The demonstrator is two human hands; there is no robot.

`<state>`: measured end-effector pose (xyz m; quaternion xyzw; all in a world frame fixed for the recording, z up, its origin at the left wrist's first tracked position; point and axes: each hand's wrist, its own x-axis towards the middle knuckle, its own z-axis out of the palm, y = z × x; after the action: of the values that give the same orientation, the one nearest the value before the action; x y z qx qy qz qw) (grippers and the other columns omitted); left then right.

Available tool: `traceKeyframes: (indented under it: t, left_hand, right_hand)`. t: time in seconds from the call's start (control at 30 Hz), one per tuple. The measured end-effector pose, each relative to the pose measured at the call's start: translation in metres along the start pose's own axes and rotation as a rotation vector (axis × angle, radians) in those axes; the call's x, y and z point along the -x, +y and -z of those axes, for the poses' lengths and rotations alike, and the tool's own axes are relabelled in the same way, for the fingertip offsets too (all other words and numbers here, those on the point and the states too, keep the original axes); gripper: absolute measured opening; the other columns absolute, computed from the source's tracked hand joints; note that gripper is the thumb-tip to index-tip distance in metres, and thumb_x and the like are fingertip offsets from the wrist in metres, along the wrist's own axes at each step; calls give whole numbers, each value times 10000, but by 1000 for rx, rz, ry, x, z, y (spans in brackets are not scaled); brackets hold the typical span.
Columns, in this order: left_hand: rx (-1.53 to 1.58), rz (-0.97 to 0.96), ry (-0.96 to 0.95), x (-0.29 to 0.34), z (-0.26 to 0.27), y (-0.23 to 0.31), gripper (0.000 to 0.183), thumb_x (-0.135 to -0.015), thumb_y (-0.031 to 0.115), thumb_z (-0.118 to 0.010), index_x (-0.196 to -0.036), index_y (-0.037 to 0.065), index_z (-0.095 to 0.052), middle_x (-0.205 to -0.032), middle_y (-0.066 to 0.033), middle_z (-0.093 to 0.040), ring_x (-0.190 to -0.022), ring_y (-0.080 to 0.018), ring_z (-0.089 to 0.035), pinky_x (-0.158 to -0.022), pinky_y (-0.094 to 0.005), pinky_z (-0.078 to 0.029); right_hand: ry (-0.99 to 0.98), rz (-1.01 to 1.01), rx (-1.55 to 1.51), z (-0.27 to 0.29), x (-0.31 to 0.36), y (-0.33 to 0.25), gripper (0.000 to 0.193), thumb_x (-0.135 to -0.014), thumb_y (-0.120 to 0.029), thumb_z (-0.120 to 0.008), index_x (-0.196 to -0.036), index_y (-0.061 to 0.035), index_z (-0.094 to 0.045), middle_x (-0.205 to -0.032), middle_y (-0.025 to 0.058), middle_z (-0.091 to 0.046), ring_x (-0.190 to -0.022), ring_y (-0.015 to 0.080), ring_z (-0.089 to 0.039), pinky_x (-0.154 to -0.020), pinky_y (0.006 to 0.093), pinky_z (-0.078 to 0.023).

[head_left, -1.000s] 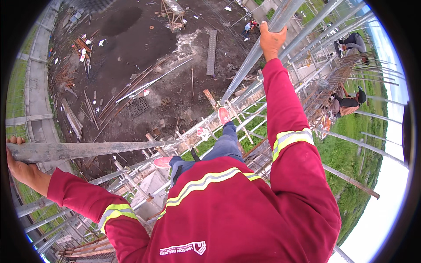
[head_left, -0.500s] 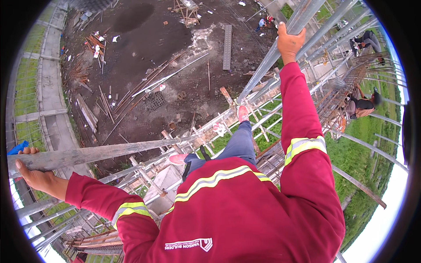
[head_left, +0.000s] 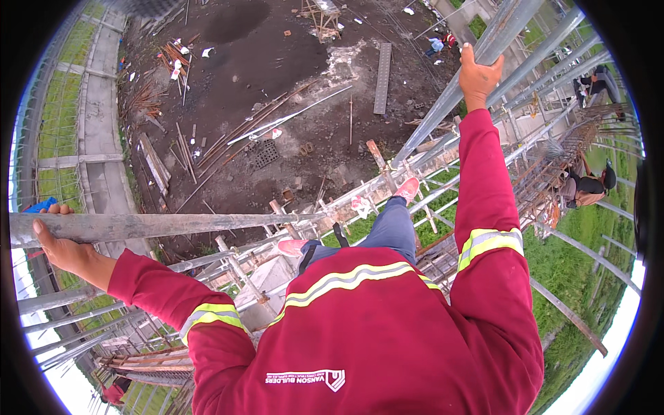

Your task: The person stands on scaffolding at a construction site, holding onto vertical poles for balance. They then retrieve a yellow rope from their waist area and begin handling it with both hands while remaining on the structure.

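Observation:
My left hand [head_left: 66,245] is wrapped round a grey metal scaffold pipe [head_left: 173,227] at the far left, with the thumb over the near side. Up at the right, my right hand [head_left: 478,77] grips another thick grey pipe [head_left: 439,114]. Both pipes narrow away from me down toward the scaffold by my feet. My pink right shoe [head_left: 408,188] and left shoe [head_left: 292,247] rest among the scaffold bars and timbers. Parts of the fingers are hidden behind each pipe.
Far below lies dark ground with scattered timber [head_left: 153,162] and a perforated metal plank [head_left: 382,78]. More scaffold pipes [head_left: 546,52] slant at the upper right. At right, a person [head_left: 588,185] is beside a rebar cage [head_left: 546,162]. Grass lies below on the right.
The view has shifted, so the ground and scaffold appear farther right and slightly lower. Both hands keep their grips on the pipes.

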<state>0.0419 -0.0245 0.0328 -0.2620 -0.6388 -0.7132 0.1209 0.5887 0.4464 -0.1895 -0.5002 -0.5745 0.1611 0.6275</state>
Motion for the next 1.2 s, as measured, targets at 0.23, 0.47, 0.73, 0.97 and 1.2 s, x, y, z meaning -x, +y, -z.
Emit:
traceKeyframes:
  t: [0.23, 0.47, 0.73, 0.97, 1.2]
  left_hand:
    - [82, 67, -19, 1, -3, 2, 502, -870, 368, -698, -1106, -50, -552, -933, -158, -621, -794, -245, -629, -744, -352, -526]
    - [26, 4, 45, 18, -21, 1, 447, -851, 349, -733, -1001, -49, -594, -818, -170, -677, -667, -219, -678, -588, -321, -540]
    - [-133, -50, 72, 67, -42, -20, 629, -806, 569, -695, -1012, -21, -624, -826, -129, -679, -762, -207, -643, -701, -350, -505]
    - [-319, 134, 119, 165, -37, -77, 579, -762, 436, -791, -1043, -20, -572, -907, -171, -674, -841, -257, -659, -773, -378, -507]
    - [-213, 182, 131, 197, -31, -121, 421, -797, 312, -807, -982, -12, -611, -887, -105, -682, -812, -160, -622, -760, -329, -496]
  right_hand:
    - [-10, 118, 77, 1, -2, 7, 403, -796, -208, -794, -1005, -6, -515, -781, 90, -665, -626, 159, -656, -591, 299, -520]
    - [1, 13, 159, 1, -9, 21, 746, -746, -427, -799, -1160, 127, -519, -1086, 241, -637, -965, 347, -632, -871, 424, -482]
    - [24, 98, 536, -1, -27, 29, 1015, -768, -540, -742, -1340, 199, -343, -1086, 286, -656, -1047, 386, -629, -969, 400, -466]
    - [-144, -82, 297, 3, -21, 12, 1038, -760, -564, -736, -1351, 196, -349, -1212, 330, -571, -1103, 417, -591, -974, 435, -467]
    - [-72, -95, 134, -4, -16, 22, 895, -839, -451, -706, -1362, 178, -340, -1291, 312, -518, -1153, 397, -555, -991, 435, -444]
